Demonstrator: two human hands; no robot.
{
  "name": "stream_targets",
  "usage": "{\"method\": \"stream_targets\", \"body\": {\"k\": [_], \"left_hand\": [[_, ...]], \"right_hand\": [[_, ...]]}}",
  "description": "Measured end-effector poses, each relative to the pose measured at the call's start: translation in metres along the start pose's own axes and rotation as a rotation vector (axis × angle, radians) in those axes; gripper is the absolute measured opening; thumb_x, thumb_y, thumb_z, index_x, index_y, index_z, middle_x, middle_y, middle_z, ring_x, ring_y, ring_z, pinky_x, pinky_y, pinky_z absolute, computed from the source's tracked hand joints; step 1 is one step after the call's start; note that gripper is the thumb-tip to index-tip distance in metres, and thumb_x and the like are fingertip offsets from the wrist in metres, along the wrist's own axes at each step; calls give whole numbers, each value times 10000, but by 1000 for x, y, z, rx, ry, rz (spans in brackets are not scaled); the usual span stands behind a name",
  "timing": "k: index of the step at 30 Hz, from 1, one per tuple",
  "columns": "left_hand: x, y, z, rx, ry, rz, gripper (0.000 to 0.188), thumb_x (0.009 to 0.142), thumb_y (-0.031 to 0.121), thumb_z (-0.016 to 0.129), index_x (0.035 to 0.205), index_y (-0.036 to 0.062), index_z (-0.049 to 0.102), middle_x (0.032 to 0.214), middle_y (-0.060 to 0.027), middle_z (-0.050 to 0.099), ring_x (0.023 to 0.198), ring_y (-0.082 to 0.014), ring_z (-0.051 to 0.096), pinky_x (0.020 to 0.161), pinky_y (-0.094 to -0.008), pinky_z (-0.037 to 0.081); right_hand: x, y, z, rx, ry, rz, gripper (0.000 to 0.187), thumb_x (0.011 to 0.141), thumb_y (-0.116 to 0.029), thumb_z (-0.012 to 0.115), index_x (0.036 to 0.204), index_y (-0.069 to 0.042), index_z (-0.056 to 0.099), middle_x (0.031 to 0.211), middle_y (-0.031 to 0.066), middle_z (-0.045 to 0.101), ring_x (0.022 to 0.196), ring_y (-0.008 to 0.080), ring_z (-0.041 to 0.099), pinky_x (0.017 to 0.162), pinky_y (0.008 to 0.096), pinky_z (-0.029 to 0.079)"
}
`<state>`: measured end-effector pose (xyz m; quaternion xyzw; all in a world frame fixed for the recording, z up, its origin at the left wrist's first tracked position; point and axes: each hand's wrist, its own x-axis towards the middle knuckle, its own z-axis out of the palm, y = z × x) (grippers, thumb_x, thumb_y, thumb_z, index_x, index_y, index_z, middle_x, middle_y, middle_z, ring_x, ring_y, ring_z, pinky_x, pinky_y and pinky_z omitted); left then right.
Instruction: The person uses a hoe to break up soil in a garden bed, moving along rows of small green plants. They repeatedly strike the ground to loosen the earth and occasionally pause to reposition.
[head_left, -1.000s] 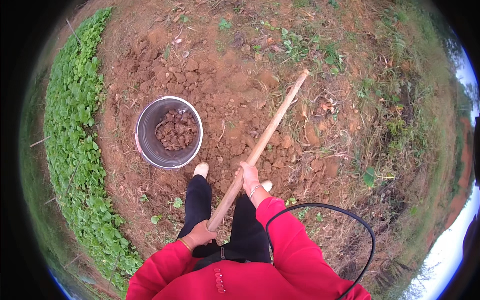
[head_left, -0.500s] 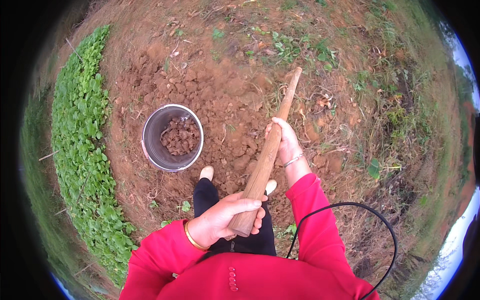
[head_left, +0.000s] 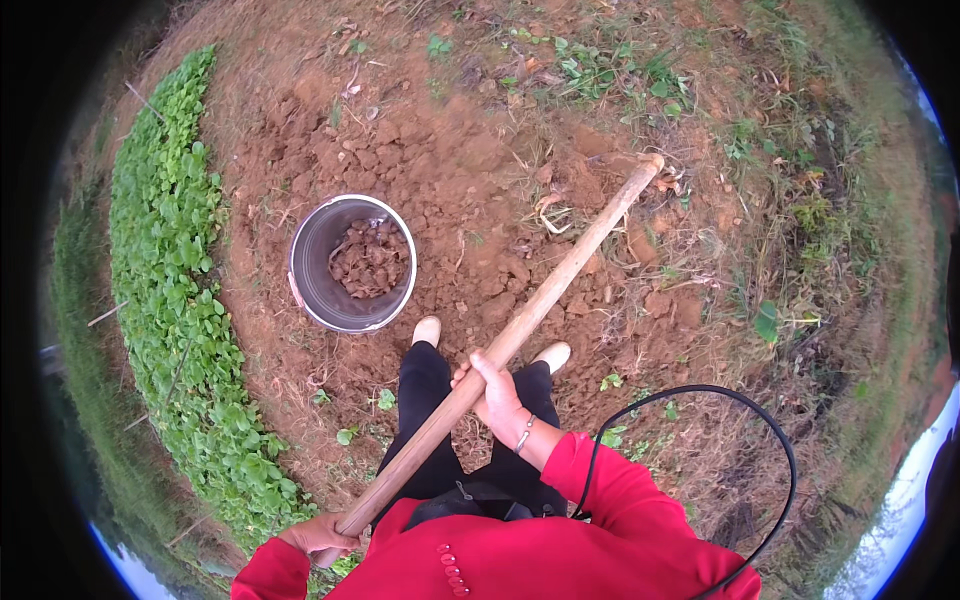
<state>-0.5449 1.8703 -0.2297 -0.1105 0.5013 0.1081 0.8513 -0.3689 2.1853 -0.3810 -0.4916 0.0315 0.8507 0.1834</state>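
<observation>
Nearest the camera, the left hand [head_left: 318, 535] is closed around the butt end of a long wooden handle [head_left: 510, 335], low beside the red sleeve. A little farther up the shaft, the right hand [head_left: 492, 392], with a bangle at the wrist, is wrapped around the handle above the black trousers. The handle slants away to the upper right, its far end down on the red dug soil [head_left: 470, 180]; the tool's head cannot be made out there. Two pale shoes [head_left: 427, 330] stand on the soil just beyond the hands. Left of the feet sits a metal bucket [head_left: 305, 270], partly filled with brown clods. Farther left runs a strip of green leafy plants [head_left: 165, 260].
</observation>
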Motion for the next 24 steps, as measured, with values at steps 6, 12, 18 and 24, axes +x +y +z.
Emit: {"method": "stream_targets", "body": {"k": [6, 12, 18, 24], "left_hand": [[28, -18, 4, 463, 431, 167, 388, 639, 229, 706, 952, 30, 592, 785, -100, 636, 691, -190, 612, 670, -301, 485], [28, 4, 16, 643, 472, 140, 424, 624, 306, 686, 938, 43, 580, 753, -164, 622, 710, -288, 621, 666, -342, 490], [50, 43, 38, 946, 717, 228, 376, 643, 334, 654, 909, 81, 568, 699, -172, 612, 663, -361, 604, 618, -413, 499], [100, 77, 42, 1126, 832, 305, 439, 657, 328, 646, 1019, 107, 535, 699, -154, 624, 653, -361, 611, 655, -450, 502]], "right_hand": [[55, -30, -58, 113, 219, -42, 169, 736, -156, 631, 781, -96, 479, 658, 31, 487, 596, 178, 494, 575, 339, 443], [52, -38, -77, 123, 297, 25, 175, 716, -163, 634, 737, -102, 471, 651, 33, 489, 601, 193, 493, 596, 350, 442], [39, -78, -70, 169, 180, -44, 162, 716, -162, 621, 723, -103, 469, 656, 29, 482, 604, 187, 487, 603, 342, 436], [39, -153, -55, 188, -84, -256, 265, 718, -169, 610, 902, -138, 421, 699, 19, 471, 619, 173, 477, 611, 345, 431]]}}
